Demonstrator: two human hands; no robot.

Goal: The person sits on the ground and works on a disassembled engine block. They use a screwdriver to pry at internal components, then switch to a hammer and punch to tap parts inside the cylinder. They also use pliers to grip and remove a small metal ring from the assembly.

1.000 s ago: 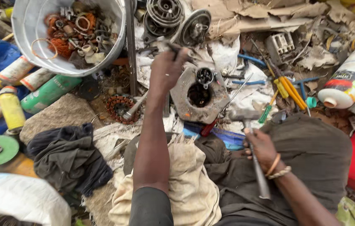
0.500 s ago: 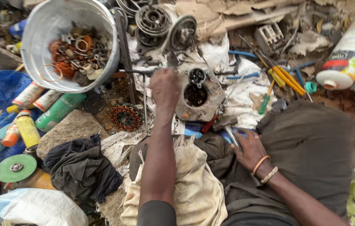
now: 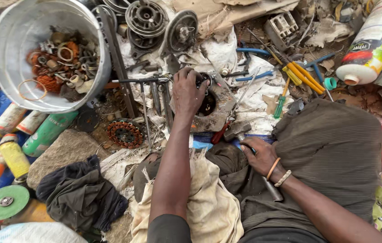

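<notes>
My left hand (image 3: 188, 92) reaches forward and grips the top of a grey metal engine housing (image 3: 220, 118), over its round black opening (image 3: 208, 104). The housing lies on white rags in front of my knees. My right hand (image 3: 259, 156) rests on my lap and is closed around the handle of a hammer (image 3: 273, 191). The hammer's metal head (image 3: 236, 131) lies just right of the housing's near edge, beside a red-handled tool (image 3: 220, 133).
A metal bucket of copper coils and rings (image 3: 49, 58) stands far left. Round flywheel parts (image 3: 146, 18), a T-handle wrench (image 3: 141, 81), a copper stator (image 3: 125, 133), yellow and green screwdrivers (image 3: 300, 76), spray cans (image 3: 47, 132), a green disc (image 3: 5, 202) and a dark cloth (image 3: 83, 193) lie around.
My left hand has settled onto the housing's black opening. My right hand has shifted left with the hammer, bringing its head next to the housing. The view has tilted.
</notes>
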